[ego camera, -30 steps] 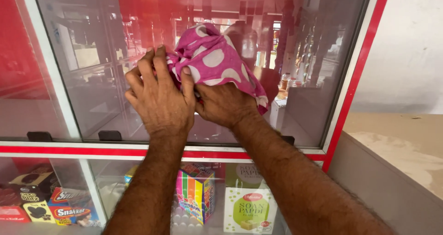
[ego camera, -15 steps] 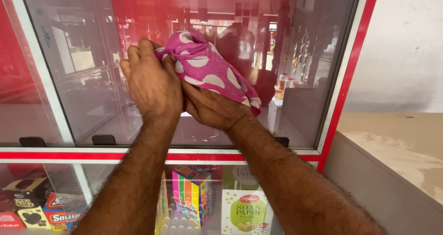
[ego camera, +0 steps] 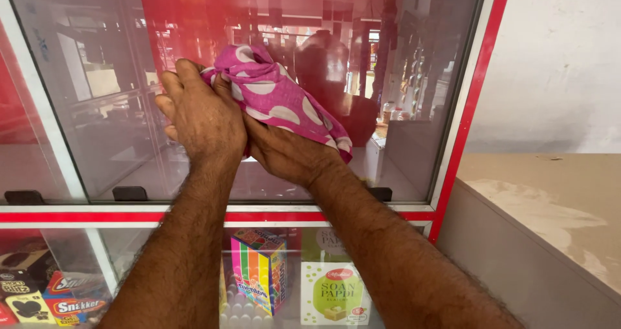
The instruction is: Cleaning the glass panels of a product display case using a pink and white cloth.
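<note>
A pink cloth with white dots (ego camera: 278, 99) is pressed against the glass sliding door (ego camera: 401, 57) of a red-framed display cabinet. My right hand (ego camera: 284, 154) grips the cloth from below, its fingers under the folds. My left hand (ego camera: 204, 116) lies over the cloth's left end and over the right hand, fingers closed on the fabric. Both forearms reach up from the bottom of the view. Part of the cloth hangs down to the right of my right wrist.
A red and white frame rail (ego camera: 194, 212) runs below the glass. On the lower shelf stand a striped rainbow box (ego camera: 259, 271), a green and white sweets box (ego camera: 333, 293) and chocolate packs (ego camera: 71, 300). A beige counter top (ego camera: 550, 200) sits at the right.
Both hands with the cloth have slid a little to the left and upward along the glass. The grip on the cloth is unchanged.
</note>
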